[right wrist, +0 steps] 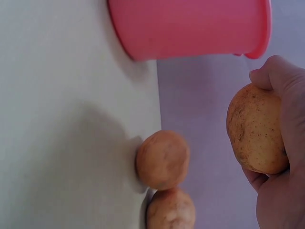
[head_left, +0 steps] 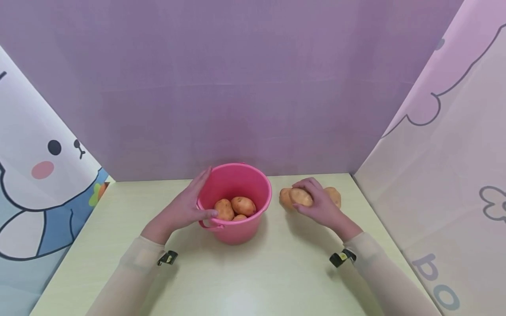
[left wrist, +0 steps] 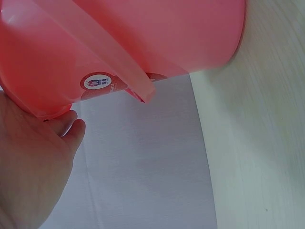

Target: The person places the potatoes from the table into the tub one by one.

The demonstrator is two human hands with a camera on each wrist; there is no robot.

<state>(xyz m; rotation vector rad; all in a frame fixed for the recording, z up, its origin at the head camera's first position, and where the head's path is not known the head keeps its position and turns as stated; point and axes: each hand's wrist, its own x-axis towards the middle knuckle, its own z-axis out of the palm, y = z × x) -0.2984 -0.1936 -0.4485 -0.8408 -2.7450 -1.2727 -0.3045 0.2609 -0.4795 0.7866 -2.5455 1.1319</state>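
Cream tabletop (head_left: 237,281) lies nearest, bearing a round pink plastic bucket (head_left: 238,235); the left hand (head_left: 186,210) grips its rim. Three tan potatoes (head_left: 243,206) show inside. The right hand (head_left: 322,206) grasps an oval yellowish-brown potato (right wrist: 256,131) above two rounded brown potatoes (right wrist: 163,160), before a purple backdrop (head_left: 237,87).

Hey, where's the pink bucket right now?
In the head view, the pink bucket stands on the table just left of centre, the left hand on its left side and loose potatoes to its right.
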